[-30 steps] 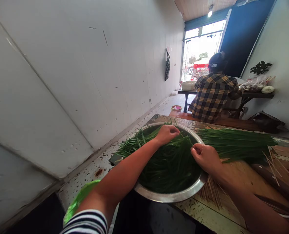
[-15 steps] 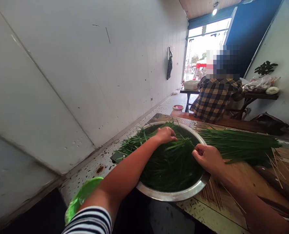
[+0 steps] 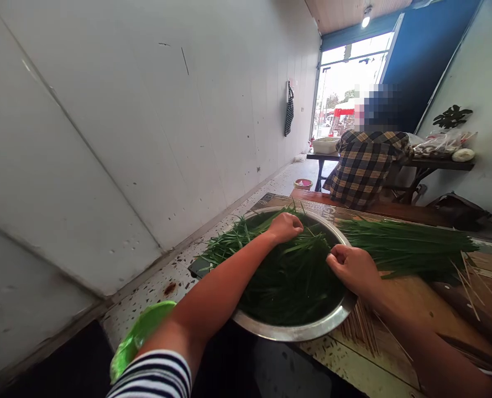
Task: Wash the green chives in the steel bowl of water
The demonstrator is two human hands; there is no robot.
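A wide steel basin (image 3: pixel 289 333) on the table holds long green garlic chives (image 3: pixel 287 287), some hanging over its far left rim. Above the chives, my left hand (image 3: pixel 286 227) is closed, thumb and fingertips pressed together. What lies between those fingertips is too small to make out. My right hand (image 3: pixel 352 266) is closed in a pinch at the basin's right rim, beside the ends of the chives. Anything in that pinch is hidden. A thin pale line, perhaps a skewer, shows among the chives between both hands.
More garlic chives (image 3: pixel 412 247) lie right of the basin. Bamboo skewers (image 3: pixel 361 326) are on the wooden tabletop, with others (image 3: pixel 470 284) farther right. A green lined bin (image 3: pixel 140 334) stands lower left. Ahead, a person in a plaid shirt (image 3: pixel 364 168) sits facing away at another table.
My left hand has lifted slightly from the chives, and its fingers have drawn closer together. My right hand stays nearly still at the rim. The seated person has shifted a little.
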